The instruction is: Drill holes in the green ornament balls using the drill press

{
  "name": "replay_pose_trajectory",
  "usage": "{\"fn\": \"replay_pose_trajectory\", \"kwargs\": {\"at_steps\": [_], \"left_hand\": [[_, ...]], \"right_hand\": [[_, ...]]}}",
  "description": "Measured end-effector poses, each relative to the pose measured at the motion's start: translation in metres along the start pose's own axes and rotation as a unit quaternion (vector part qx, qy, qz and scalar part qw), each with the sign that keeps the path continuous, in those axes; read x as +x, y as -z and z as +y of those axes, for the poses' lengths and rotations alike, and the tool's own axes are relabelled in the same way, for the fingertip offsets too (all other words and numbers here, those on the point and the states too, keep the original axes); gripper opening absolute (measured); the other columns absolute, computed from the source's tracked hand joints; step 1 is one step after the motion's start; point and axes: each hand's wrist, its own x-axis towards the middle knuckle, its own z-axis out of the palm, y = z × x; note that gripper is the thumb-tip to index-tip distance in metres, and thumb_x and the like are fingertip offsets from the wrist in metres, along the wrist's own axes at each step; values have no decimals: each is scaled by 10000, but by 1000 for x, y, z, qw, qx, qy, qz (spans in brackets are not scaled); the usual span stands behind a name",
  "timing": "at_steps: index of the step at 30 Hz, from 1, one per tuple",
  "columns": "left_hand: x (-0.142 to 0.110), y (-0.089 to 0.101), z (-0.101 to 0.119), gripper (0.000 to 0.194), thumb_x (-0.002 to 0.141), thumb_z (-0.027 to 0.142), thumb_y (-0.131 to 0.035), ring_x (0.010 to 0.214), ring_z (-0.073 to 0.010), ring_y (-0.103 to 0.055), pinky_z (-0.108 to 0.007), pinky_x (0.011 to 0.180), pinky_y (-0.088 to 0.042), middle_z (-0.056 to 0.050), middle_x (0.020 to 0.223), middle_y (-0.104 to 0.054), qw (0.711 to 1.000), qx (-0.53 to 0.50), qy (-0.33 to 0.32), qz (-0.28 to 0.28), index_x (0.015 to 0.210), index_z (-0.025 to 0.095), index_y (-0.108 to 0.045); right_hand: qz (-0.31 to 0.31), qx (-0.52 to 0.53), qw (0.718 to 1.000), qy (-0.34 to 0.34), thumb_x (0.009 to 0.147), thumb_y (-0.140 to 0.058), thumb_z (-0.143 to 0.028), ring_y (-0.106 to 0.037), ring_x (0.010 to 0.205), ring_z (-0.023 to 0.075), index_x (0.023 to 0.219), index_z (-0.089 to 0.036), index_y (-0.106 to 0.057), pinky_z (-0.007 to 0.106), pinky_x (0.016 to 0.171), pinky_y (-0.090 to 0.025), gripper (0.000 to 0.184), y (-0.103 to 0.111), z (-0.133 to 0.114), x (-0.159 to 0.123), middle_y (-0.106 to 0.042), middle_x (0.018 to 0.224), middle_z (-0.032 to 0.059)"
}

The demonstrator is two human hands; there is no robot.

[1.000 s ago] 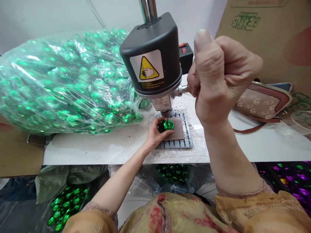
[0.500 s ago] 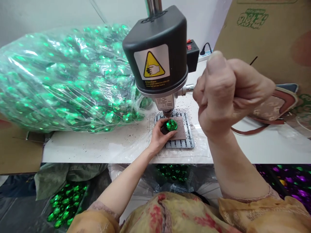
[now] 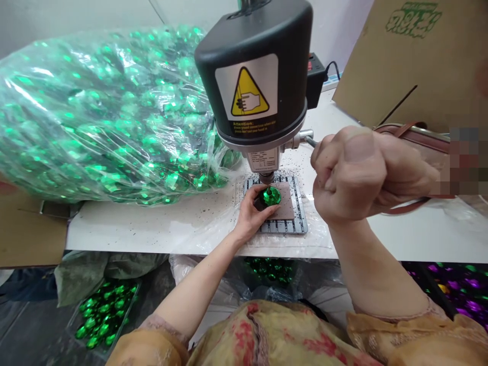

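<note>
- Left hand (image 3: 252, 212): thumb and fingers pinched the shiny green faceted ball (image 3: 273, 197), held above the flat brown board (image 3: 286, 206) on the grey slotted metal plate (image 3: 300, 226).
- Right hand (image 3: 348, 175): fingers curled around the silver metal lever (image 3: 310, 141) of the black-headed drill press (image 3: 255, 38).
- Change: right fist had dropped over the last second; the thin drill bit (image 3: 269, 186) appeared to meet the ball's top.
- Judged: downstroke under way, steadiness depending on the left pinch.

Grn piece (image 3: 272, 197): faceted, hi-gloss, plastic-look. Drill hsg (image 3: 292, 76): blk, smooth, semi-matt. Base pl. (image 3: 302, 221): gry metal. Pad (image 3: 287, 207): matt. Lg bag (image 3: 95, 132): clr plastic, shiny, crinkled. Carton (image 3: 366, 66): cardbd, matt. Tabletop (image 3: 133, 231): wht, smooth.
</note>
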Motion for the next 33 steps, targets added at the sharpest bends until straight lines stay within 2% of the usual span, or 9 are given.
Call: {"fn": "replay_pose_trajectory", "kwargs": {"at_steps": [6,12,20,24,27,29,31,33], "left_hand": [[0,0,-2,546,743,464,-839,1131,-249,-640,-419,1011,-503,-99,1202,-662,1000,-13,0,-4,1171,222,-601],[0,0,-2,541,750,463,-832,1164,-252,-624,-421,1035,-488,-103,1248,-654,1000,-16,7,-7,1176,223,-601],[0,-1,-1,538,746,470,-833,1143,-250,-632,-422,1021,-494,-100,1227,-660,1000,-25,5,-3,1163,224,-598],[-1,-2,0,551,739,470,-838,1117,-252,-642,-428,1003,-502,-104,1210,-666,999,-33,12,3,1161,215,-591],[0,-2,-1,557,740,456,-843,1124,-248,-643,-429,1007,-504,-102,1217,-667,999,-35,12,-1,1171,218,-582],[0,-3,-1,569,739,444,-848,1137,-248,-644,-428,1015,-503,-97,1210,-671,1000,-27,11,1,1184,220,-573],[-1,-3,0,563,736,429,-854,1132,-252,-650,-433,1010,-508,-92,1187,-676,1000,-2,10,19,1175,222,-569],[-9,-3,3,520,742,413,-851,1114,-258,-660,-439,987,-520,-89,1157,-678,997,49,-15,56,1136,226,-569]], "right_hand": [[27,36,996,81,893,-574,-353,-235,382,79,520,-182,-197,338,431,-159,558,1,13,-6,-237,443,-41],[23,74,983,168,853,-559,-187,-253,330,68,566,-198,-134,305,365,-166,513,-1,18,-4,-206,433,-63],[-8,79,978,194,850,-540,-143,-234,319,56,561,-205,-163,274,342,-218,479,4,25,-7,-271,412,-75],[-13,86,968,235,807,-577,-122,-220,310,57,551,-214,-183,287,343,-206,479,9,35,-17,-252,413,-79],[-4,64,978,199,815,-576,-104,-242,328,60,542,-204,-178,295,362,-201,493,6,25,-15,-243,426,-69],[29,36,991,125,864,-565,-135,-268,352,61,522,-187,-192,302,395,-175,509,-1,11,-5,-257,432,-57],[42,14,999,31,894,-580,-176,-291,379,64,506,-191,-303,317,433,-165,478,-10,-4,10,-305,442,-55],[48,23,999,11,885,-604,-149,-291,389,66,495,-198,-347,327,453,-162,470,-17,-14,24,-296,438,-57]]}}
